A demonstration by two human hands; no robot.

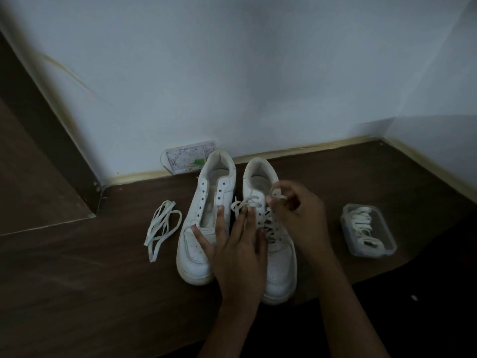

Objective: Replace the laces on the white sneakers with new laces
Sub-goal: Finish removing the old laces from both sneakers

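I am seeing two white sneakers standing side by side on the dark wooden desk (77, 293), their long axes running away from me, toes pointing toward me and heels toward the wall. The unlaced sneaker (200, 228) is lying under and just left of my left hand (237, 251); the laced sneaker (277, 244) is sitting between my two hands. My left hand is lying flat, palm down, fingers straight and spread, the thumb resting on the unlaced shoe's toe box and the fingertips reaching across onto the laced shoe's eyelet row. My right hand (296, 213) is hovering over the laced shoe's upper eyelets, fingers curled, pinching a loop of its lace (277, 193) near the tongue. The forearms are coming in from the bottom edge, angled up and slightly left. A loose removed lace (161, 226) is lying well left of my left hand. A clear plastic box of laces (367, 231) is sitting right of my right hand.
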